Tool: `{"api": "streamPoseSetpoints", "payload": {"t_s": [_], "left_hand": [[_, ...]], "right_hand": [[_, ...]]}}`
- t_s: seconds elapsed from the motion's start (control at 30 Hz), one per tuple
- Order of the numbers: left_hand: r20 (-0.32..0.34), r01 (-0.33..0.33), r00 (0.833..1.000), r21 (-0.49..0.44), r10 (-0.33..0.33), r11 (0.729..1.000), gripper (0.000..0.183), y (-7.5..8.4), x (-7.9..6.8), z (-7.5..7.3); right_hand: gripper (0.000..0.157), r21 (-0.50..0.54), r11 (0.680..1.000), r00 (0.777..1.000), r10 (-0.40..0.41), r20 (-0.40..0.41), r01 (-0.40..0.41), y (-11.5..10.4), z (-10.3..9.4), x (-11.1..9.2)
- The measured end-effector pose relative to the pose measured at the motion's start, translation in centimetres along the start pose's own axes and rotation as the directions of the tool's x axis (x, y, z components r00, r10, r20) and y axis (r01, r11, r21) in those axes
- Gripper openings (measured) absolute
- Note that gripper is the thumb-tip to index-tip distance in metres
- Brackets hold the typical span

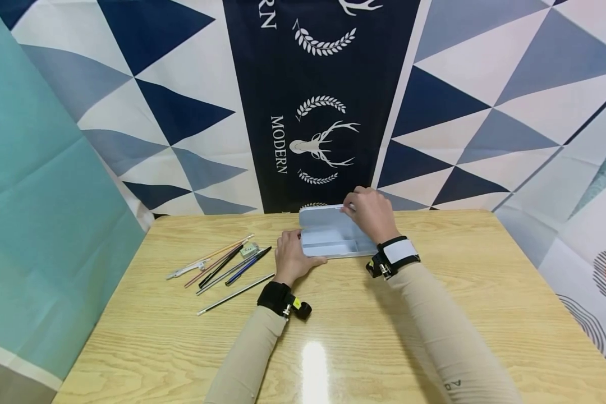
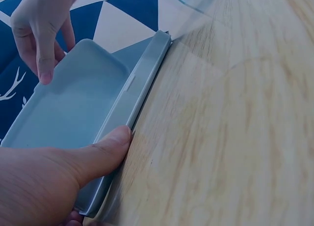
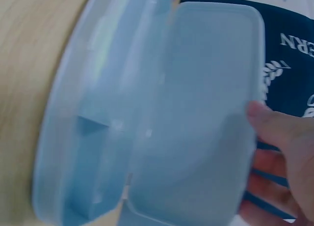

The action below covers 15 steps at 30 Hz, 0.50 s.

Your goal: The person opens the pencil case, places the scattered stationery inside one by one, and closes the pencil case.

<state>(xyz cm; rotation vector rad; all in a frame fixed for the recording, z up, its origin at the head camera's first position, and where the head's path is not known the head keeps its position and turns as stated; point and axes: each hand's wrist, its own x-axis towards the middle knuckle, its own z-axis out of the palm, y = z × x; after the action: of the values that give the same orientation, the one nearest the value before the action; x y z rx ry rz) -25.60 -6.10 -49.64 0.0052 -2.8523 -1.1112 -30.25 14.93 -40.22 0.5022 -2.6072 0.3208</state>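
Observation:
A light blue pencil case [image 1: 328,248] lies near the table's back edge with its lid [image 1: 320,216] raised toward the cloth behind. At the case's left end, my left hand [image 1: 292,259] holds it, the thumb along the front wall and the other fingers mostly hidden behind the end. My right hand [image 1: 371,212] pinches the lid's outer edge between thumb and fingers, as the right wrist view shows. Inside the case body [image 3: 93,157] a divider separates the compartments.
Left of the case lie a pair of compasses [image 1: 191,268], an eraser [image 1: 249,249], a blue pen [image 1: 247,267], a black pen [image 1: 221,267] and several pencils. One striped pencil [image 1: 234,294] lies apart, nearer the front. A patterned cloth [image 1: 328,84] hangs behind the wooden table [image 1: 363,336].

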Motion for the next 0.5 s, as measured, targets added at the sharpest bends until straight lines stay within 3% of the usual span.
{"api": "streamPoseSetpoints", "payload": {"t_s": [0.2,0.5], "left_hand": [[0.0,0.0,1.0,-0.018,0.0,1.0,0.104,0.0,0.0,0.0],[0.004,-0.001,1.0,-0.018,0.002,1.0,0.104,-0.2,0.2,0.2]], "right_hand": [[0.02,0.057,0.998,0.999,-0.02,-0.042,0.022,0.7,1.2,-0.2],[0.042,0.092,0.995,0.996,0.027,0.085,-0.035,0.7,1.8,0.0]]}}
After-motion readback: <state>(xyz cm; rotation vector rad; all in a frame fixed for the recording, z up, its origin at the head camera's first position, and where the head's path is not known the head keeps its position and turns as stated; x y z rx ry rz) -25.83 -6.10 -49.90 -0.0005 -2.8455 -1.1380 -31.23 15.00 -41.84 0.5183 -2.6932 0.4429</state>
